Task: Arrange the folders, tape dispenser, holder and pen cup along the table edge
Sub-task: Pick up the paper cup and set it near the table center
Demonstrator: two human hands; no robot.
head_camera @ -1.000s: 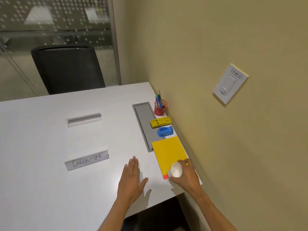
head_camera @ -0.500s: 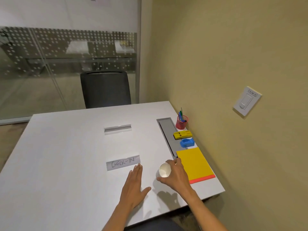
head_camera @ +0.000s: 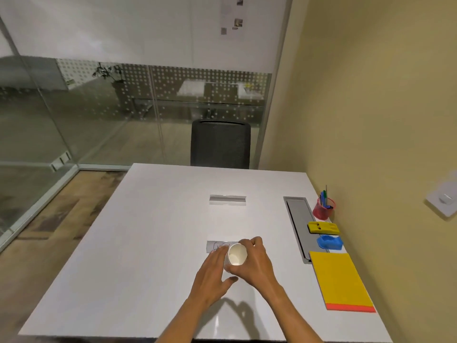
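Observation:
Along the table's right edge by the wall stand a red pen cup (head_camera: 323,211) with pens, a yellow holder (head_camera: 323,228), a blue tape dispenser (head_camera: 330,242) and a yellow folder (head_camera: 340,278) lying on a red one (head_camera: 351,307). My right hand (head_camera: 254,263) grips a white paper cup (head_camera: 236,254) above the table's middle, its mouth tilted toward me. My left hand (head_camera: 212,272) touches the cup's left side with fingers spread. Both hands partly cover a sign strip (head_camera: 217,245).
White table (head_camera: 148,243) with a grey cable tray (head_camera: 299,224) near the right edge and a clear sign holder (head_camera: 227,199) further back. A black chair (head_camera: 220,144) stands beyond the far edge. Yellow wall with a switch (head_camera: 444,201) on the right; glass partition behind.
My right hand carried the white cup leftward from the folders to the table's middle. My left hand rose off the table and met the cup. The view swung left and up.

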